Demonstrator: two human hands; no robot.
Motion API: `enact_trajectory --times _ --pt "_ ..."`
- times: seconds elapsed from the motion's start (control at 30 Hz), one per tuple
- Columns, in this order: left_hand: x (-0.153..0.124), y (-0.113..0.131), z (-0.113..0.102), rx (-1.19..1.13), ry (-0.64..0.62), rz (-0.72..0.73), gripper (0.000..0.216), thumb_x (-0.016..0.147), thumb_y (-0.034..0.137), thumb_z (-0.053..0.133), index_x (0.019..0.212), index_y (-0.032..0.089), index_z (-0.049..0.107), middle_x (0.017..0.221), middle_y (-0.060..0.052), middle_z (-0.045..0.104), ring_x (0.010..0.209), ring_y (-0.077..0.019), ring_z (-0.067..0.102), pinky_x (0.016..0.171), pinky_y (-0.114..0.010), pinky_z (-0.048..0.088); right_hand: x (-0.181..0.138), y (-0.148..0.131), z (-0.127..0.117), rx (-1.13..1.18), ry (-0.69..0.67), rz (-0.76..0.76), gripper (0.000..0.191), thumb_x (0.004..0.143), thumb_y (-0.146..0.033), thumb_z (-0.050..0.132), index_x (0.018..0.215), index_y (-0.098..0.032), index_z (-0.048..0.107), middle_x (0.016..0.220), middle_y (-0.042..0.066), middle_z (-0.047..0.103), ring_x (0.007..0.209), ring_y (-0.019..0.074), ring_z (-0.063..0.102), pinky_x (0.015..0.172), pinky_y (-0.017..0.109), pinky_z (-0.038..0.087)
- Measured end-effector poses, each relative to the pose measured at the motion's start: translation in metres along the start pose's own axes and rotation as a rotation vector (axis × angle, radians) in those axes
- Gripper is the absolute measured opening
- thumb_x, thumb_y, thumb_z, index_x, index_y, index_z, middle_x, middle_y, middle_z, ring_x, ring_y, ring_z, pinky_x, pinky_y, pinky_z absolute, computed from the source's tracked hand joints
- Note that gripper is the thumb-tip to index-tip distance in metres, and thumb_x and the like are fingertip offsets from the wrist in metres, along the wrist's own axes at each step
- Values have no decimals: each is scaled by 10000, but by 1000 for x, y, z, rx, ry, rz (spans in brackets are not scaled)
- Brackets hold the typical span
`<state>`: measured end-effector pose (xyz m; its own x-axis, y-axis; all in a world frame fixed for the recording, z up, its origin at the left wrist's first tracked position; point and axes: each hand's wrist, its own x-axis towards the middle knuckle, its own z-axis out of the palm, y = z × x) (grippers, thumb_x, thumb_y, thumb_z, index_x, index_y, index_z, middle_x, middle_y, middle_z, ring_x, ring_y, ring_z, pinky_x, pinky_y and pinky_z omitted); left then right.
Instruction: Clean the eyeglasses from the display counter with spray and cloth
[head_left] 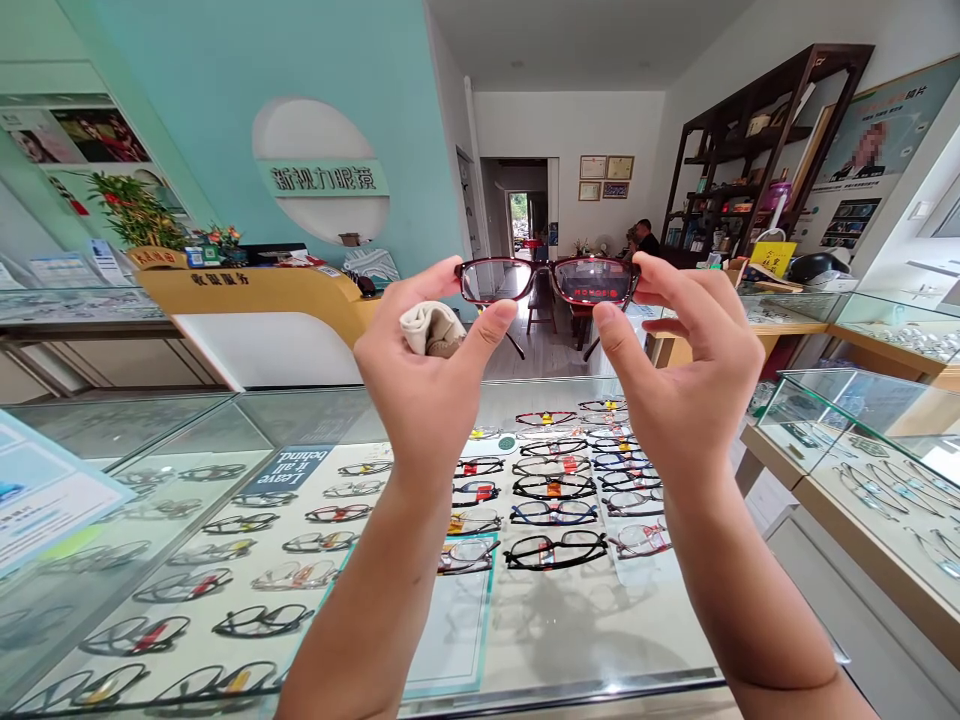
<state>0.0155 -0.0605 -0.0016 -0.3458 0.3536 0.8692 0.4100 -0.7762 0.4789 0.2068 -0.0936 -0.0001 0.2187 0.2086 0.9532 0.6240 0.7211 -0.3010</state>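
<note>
A pair of dark red-framed eyeglasses is held up at chest to eye height, lenses facing me, with red print on the right lens. My left hand grips the left end of the frame between thumb and fingers. A crumpled off-white and brown cloth is tucked in that same palm. My right hand pinches the right end of the frame, its thumb below the lens. The temples stretch away behind the lenses. Below both arms lies a glass display case with rows of eyeglasses inside.
More glass cases stand at the right. A yellow and white counter with plants is at the back left. A dark wooden shelf stands at the back right, and a person sits far off. A printed sheet is at the left.
</note>
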Motion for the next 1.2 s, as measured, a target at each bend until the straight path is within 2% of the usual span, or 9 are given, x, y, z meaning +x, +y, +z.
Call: enact_trajectory --times 0.17,0.33,0.47,0.73,1.0,1.1,1.2 --pt "0 1 0 1 -50 -36 454 881 577 925 1252 347 800 1186 -29 806 1039 -251 751 834 -408 659 0 0 -1 25 7 -6 355 1017 -348 736 1369 -354 779 1173 91 716 1103 300 722 869 531 700" --pt "0 1 0 -23 -52 -65 513 851 632 932 1240 320 811 1197 -48 807 1099 -260 747 889 -414 661 0 -3 -2 30 37 -16 325 1008 -356 752 1330 -340 795 1130 86 714 1067 295 716 858 538 696" --pt "0 3 0 -28 -74 -90 480 852 607 939 1224 327 823 1158 -45 813 1070 -256 753 893 -408 658 0 -4 -2 36 41 -21 342 1013 -378 745 1351 -339 780 1144 88 699 1106 300 706 873 536 692" --pt "0 2 -1 -1 -96 -151 543 821 620 955 1239 297 830 1177 -66 832 960 -228 752 778 -351 647 -2 -7 -5 2 63 -68 345 1022 -363 749 1367 -357 755 1177 87 695 1126 308 700 887 540 689" --pt "0 -8 3 -26 -87 -64 530 832 551 968 1286 318 824 1268 -90 831 1199 -285 776 993 -417 678 -2 -17 -11 -24 -21 2 424 1035 -377 728 1456 -425 705 1295 118 715 1309 399 659 993 634 686" --pt "-1 -10 6 -52 -113 -67 581 830 568 962 1326 308 809 1282 -105 830 1249 -302 773 992 -411 683 -3 -17 -12 -40 -21 -12 437 1036 -362 716 1464 -445 698 1355 109 708 1354 418 645 1035 671 668" --pt "-1 -13 8 -91 -144 -109 629 843 602 940 1376 305 789 1291 -115 830 1139 -283 800 915 -396 698 -5 -17 -13 -43 -28 -24 439 1049 -369 693 1483 -437 682 1420 110 691 1392 423 628 1064 677 655"
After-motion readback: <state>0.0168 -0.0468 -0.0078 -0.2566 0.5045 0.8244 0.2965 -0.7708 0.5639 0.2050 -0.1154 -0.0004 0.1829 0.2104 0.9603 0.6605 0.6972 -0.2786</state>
